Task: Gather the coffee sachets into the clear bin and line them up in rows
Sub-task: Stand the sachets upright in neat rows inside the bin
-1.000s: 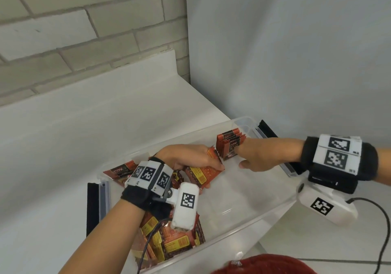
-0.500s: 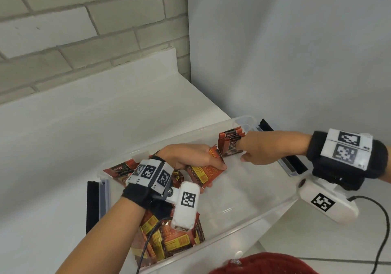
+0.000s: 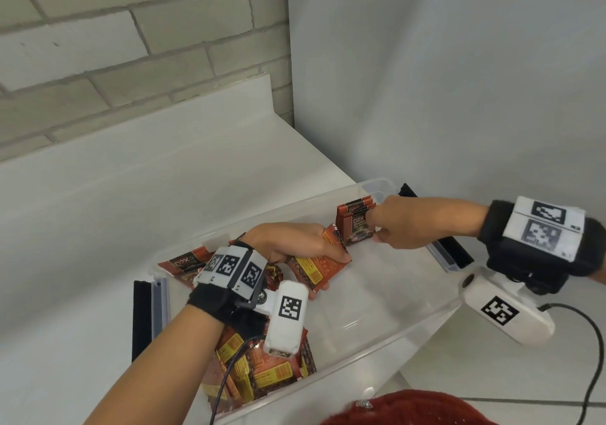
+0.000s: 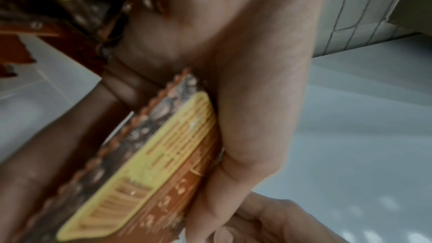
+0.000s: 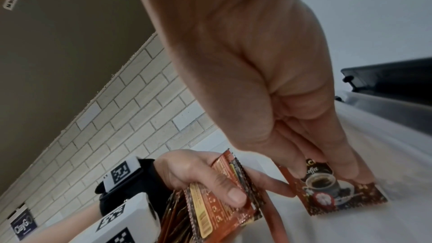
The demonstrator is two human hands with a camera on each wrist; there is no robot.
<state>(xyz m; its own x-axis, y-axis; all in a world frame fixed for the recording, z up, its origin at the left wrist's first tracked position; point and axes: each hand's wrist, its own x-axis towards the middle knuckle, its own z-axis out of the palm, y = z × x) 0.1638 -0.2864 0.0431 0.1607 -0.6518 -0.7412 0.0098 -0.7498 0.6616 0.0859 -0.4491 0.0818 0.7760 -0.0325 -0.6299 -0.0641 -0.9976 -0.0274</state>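
Upright row of sachets [image 3: 355,224] at far right corner of the clear bin [image 3: 387,306], right hand [image 3: 403,228] fingers pinching its front sachet, left hand [image 3: 288,244] just beside, clutching a sachet bundle [image 3: 314,265], loose sachets [image 3: 259,369] at bin's near-left end.

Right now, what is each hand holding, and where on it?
The left hand grips a bunch of coffee sachets, thumb across their flat faces. The right hand steadies the standing row of sachets, fingers on the front one's upper part.
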